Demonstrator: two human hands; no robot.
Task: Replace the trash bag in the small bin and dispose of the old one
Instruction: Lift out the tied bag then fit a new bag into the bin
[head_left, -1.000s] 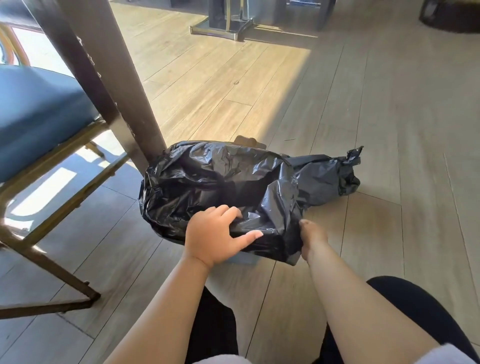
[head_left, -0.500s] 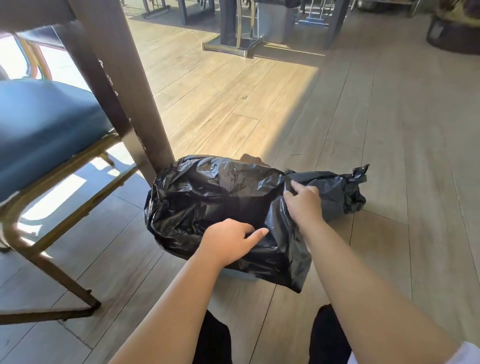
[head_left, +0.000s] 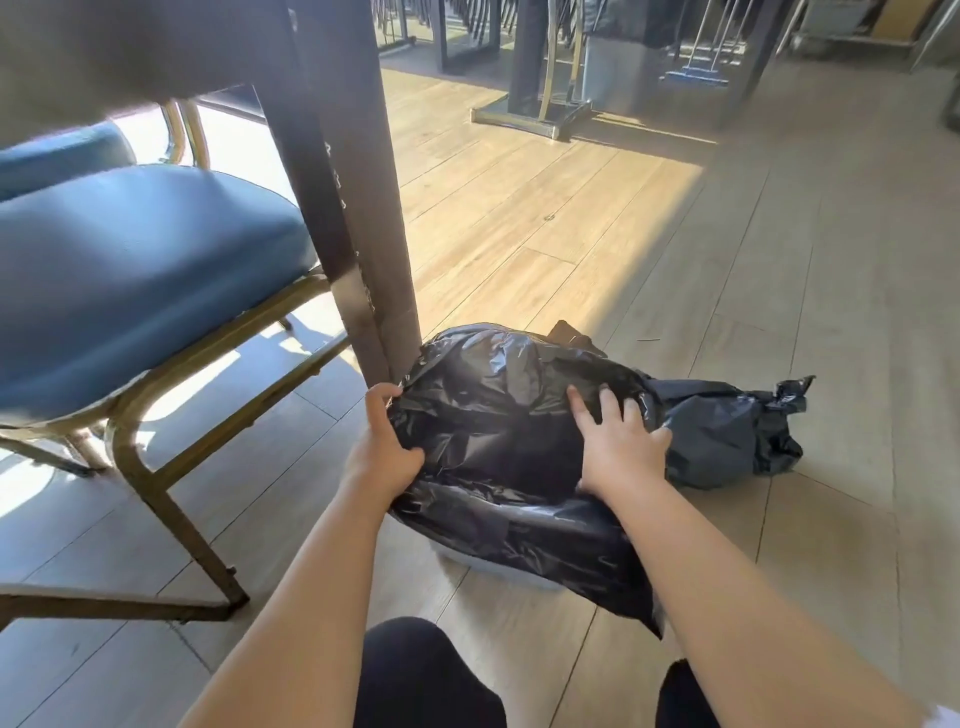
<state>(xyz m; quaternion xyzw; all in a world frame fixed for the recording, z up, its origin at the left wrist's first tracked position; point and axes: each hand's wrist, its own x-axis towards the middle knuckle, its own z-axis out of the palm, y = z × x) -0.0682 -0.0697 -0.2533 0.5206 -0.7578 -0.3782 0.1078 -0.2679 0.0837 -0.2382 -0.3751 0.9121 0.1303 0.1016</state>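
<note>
The left hand (head_left: 382, 457) has its grip curled round the left edge of a black trash bag (head_left: 498, 441) draped over a small bin, of which only a pale lower rim (head_left: 498, 569) shows on the wooden floor (head_left: 571, 249). The right hand (head_left: 621, 449) lies on the bag's top, its grip wide with fingers spread. A tied dark bag (head_left: 727, 431) lies just right, touching it. A dark table leg (head_left: 363, 218) and blue chair (head_left: 140, 275) stand to the left.

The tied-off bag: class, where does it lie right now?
In the head view, the tied-off bag lies on the floor, right of the bin's black bag and the right hand.
</note>
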